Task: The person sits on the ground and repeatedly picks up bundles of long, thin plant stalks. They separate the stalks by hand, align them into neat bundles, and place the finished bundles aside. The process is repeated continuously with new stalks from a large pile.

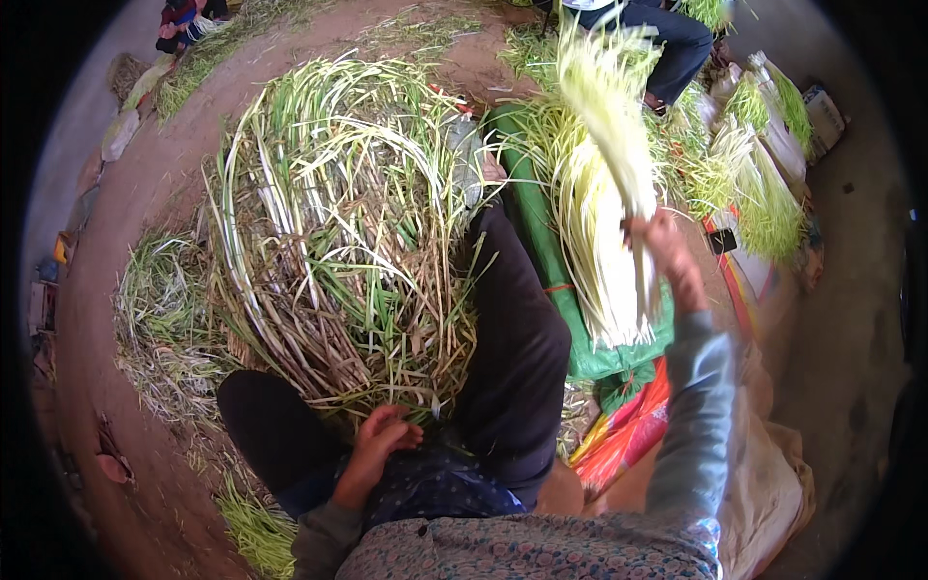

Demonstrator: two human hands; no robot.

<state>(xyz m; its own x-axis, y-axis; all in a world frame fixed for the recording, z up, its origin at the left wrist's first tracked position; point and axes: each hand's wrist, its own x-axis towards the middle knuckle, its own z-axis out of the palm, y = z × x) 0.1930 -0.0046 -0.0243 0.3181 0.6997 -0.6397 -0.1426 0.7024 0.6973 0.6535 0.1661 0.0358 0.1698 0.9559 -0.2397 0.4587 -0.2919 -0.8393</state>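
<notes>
My right hand (656, 235) is closed around the pale lower stalks of a bunch of yellowish-green leafy stalks (605, 116), whose leaf ends point up and away and look blurred. Under and beside that bunch, a pile of pale cut stalks (587, 239) lies on a green plastic sack (533, 210). My left hand (380, 446) rests near my lap with its fingers slightly curled, and I see nothing held in it. In front of it spreads a large heap of untrimmed stalks (348, 239) with green leaves and brown, dry parts.
More leafy bunches (768, 203) lie at the right beside a dark phone-like object (722, 241). Loose trimmings (170, 326) cover the ground at the left. A seated person (674, 43) is at the upper right, another person (181, 25) at the upper left. Red and yellow plastic sheeting (627, 435) lies by my right thigh.
</notes>
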